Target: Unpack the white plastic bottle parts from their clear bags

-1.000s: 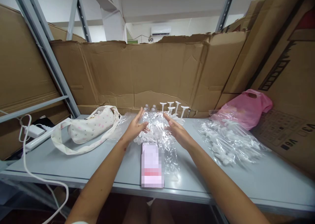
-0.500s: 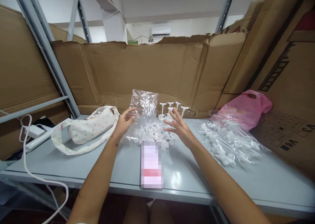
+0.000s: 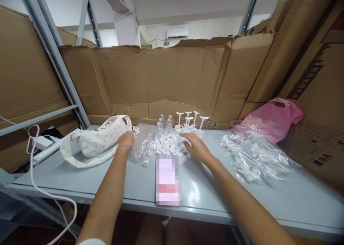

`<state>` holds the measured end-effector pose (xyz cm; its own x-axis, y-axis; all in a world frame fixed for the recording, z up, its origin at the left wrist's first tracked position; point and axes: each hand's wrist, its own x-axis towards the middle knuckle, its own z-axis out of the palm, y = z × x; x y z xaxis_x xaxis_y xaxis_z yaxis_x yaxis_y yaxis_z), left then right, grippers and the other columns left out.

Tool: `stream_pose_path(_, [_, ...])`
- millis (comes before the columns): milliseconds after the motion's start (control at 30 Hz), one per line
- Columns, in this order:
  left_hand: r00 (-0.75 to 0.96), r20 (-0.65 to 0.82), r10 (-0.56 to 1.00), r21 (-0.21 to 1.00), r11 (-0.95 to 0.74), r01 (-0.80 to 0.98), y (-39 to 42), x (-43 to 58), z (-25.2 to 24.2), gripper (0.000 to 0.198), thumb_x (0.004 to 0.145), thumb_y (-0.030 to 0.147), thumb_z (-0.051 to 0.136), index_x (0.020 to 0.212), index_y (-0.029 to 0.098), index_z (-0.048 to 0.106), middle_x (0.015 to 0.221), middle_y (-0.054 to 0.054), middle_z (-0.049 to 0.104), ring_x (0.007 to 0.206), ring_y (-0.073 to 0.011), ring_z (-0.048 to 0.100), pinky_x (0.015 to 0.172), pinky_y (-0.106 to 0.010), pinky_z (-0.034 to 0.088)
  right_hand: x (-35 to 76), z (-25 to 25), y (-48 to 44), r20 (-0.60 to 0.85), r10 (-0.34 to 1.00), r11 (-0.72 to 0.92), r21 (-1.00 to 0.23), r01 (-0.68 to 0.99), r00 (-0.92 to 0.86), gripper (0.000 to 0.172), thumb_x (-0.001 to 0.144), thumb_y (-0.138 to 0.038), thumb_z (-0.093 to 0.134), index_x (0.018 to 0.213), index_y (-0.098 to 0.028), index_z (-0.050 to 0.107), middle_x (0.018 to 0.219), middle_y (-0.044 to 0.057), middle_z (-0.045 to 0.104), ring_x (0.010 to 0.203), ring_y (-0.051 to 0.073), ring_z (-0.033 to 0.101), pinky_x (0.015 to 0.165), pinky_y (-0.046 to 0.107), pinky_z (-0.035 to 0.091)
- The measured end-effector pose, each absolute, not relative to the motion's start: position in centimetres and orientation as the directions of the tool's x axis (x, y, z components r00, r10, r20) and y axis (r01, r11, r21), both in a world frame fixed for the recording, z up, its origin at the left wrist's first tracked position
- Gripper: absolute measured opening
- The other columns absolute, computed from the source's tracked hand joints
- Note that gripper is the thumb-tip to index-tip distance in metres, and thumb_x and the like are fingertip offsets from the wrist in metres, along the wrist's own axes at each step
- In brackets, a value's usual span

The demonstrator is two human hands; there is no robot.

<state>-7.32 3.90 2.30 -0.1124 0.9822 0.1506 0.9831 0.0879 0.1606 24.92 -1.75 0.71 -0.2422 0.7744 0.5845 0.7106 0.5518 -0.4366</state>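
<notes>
My left hand (image 3: 126, 139) is closed on the edge of a clear plastic bag (image 3: 142, 139), which lies low over the table. A heap of small white plastic pieces (image 3: 168, 142), cap-like with flared ends, spreads to the right of the bag. My right hand (image 3: 198, 147) is at the heap's right edge, palm down, thumb and fingers bent but apart. Next to its fingertips lies a pale ribbed piece (image 3: 181, 139), too small to name. Behind the heap stand several small clear bottles (image 3: 164, 123) and several white T-topped stands (image 3: 189, 120) with round bases.
A phone (image 3: 168, 180) with a blurred screen lies in front of the heap. To the left are a white patterned cloth bag (image 3: 99, 141) and a white cable (image 3: 32, 166). Clear bags of white parts (image 3: 249, 155) and a pink plastic bag (image 3: 276, 117) lie right. Cardboard (image 3: 161, 76) walls the back.
My left hand has moved left and down, drawing the clear bag off the heap and uncovering the bottles. My right hand has lowered to the heap, its fingers more bent.
</notes>
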Motion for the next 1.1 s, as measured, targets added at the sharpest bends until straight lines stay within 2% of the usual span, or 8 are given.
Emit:
stream_pose_path(133, [-0.137, 0.24, 0.961, 0.085, 0.12, 0.989, 3.4, -5.7, 2.3, 0.045, 0.078, 0.009, 0.039, 0.115, 0.023, 0.061, 0.113, -0.017, 0.058, 0.109, -0.0329, 0.051, 0.087, -0.046, 0.04, 25.0, 0.0, -1.0, 0.555, 0.754, 0.503, -0.144, 0.852, -0.352, 0.043, 0.081, -0.01, 0.044, 0.123, -0.015, 0.054, 0.12, 0.01, 0.06, 0.113, 0.025, 0.049, 0.095, 0.042, 0.041])
stream_pose_path(267, [-0.09, 0.44, 0.893, 0.046, 0.078, 0.996, 2.5, -4.4, 3.2, 0.038, 0.081, 0.011, 0.037, 0.108, 0.017, 0.064, 0.109, -0.018, 0.057, 0.107, -0.0326, 0.049, 0.085, -0.046, 0.039, 24.9, -0.3, -0.4, 0.527, 0.772, 0.44, -0.039, 0.897, -0.356, 0.049, 0.08, -0.007, 0.045, 0.128, -0.014, 0.049, 0.125, 0.011, 0.057, 0.116, 0.026, 0.047, 0.096, 0.04, 0.039])
stream_pose_path(367, [0.047, 0.581, 0.813, 0.075, -0.112, 0.991, 1.5, -2.7, 3.8, 0.032, 0.084, 0.021, 0.041, 0.107, 0.018, 0.062, 0.107, -0.014, 0.06, 0.104, -0.0293, 0.05, 0.086, -0.042, 0.039, 24.9, -0.4, 0.0, 0.49, 0.787, 0.428, 0.003, 0.904, -0.375, 0.049, 0.081, -0.009, 0.048, 0.13, -0.014, 0.047, 0.124, 0.011, 0.057, 0.116, 0.027, 0.047, 0.094, 0.039, 0.039])
stream_pose_path(467, [0.271, 0.568, 0.777, 0.141, -0.416, 0.898, 0.5, -0.3, 3.7, 0.029, 0.087, 0.032, 0.043, 0.106, 0.022, 0.062, 0.109, -0.006, 0.063, 0.105, -0.0235, 0.052, 0.09, -0.037, 0.039, 24.8, -0.4, 0.3, 0.465, 0.8, 0.419, 0.018, 0.908, -0.379, 0.044, 0.081, -0.013, 0.053, 0.126, -0.016, 0.051, 0.118, 0.012, 0.06, 0.111, 0.026, 0.05, 0.091, 0.039, 0.04])
stream_pose_path(567, [0.425, 0.482, 0.767, 0.183, -0.562, 0.807, -0.1, 2.1, 3.0, 0.032, 0.088, 0.037, 0.042, 0.112, 0.025, 0.06, 0.114, -0.004, 0.063, 0.109, -0.0215, 0.052, 0.094, -0.038, 0.036, 24.6, -0.3, 0.5, 0.47, 0.798, 0.415, 0.025, 0.909, -0.377, 0.041, 0.081, -0.017, 0.056, 0.122, -0.017, 0.054, 0.112, 0.011, 0.061, 0.108, 0.026, 0.05, 0.089, 0.039, 0.04])
stream_pose_path(700, [0.509, 0.402, 0.761, 0.167, -0.608, 0.776, -0.1, 3.9, 1.9, 0.031, 0.087, 0.037, 0.045, 0.113, 0.026, 0.059, 0.106, -0.004, 0.066, 0.104, -0.0208, 0.055, 0.094, -0.038, 0.036, 24.5, -0.5, 0.7, 0.495, 0.776, 0.422, 0.053, 0.905, -0.391, 0.041, 0.079, -0.019, 0.06, 0.119, -0.015, 0.056, 0.108, 0.013, 0.059, 0.103, 0.028, 0.049, 0.088, 0.039, 0.041])
stream_pose_path(900, [0.491, 0.519, 0.7, 0.103, -0.622, 0.777, 0.2, 4.0, 1.5, 0.029, 0.085, 0.032, 0.049, 0.111, 0.024, 0.059, 0.107, -0.005, 0.062, 0.102, -0.0205, 0.054, 0.091, -0.037, 0.036, 24.1, -0.1, 0.3, 0.596, 0.693, 0.475, 0.046, 0.879, -0.406, 0.037, 0.082, -0.017, 0.054, 0.119, -0.014, 0.052, 0.12, 0.014, 0.055, 0.115, 0.03, 0.042, 0.095, 0.043, 0.037])
stream_pose_path(1100, [0.503, 0.602, 0.619, 0.126, -0.697, 0.706, 0.0, 2.8, 2.7, 0.021, 0.085, 0.022, 0.049, 0.103, 0.024, 0.059, 0.104, -0.003, 0.064, 0.101, -0.0182, 0.055, 0.089, -0.034, 0.037, 24.2, 1.5, -1.5, 0.554, 0.722, 0.583, -0.162, 0.796, -0.416, 0.039, 0.088, -0.026, 0.046, 0.126, -0.019, 0.043, 0.121, 0.011, 0.057, 0.111, 0.025, 0.05, 0.092, 0.041, 0.041])
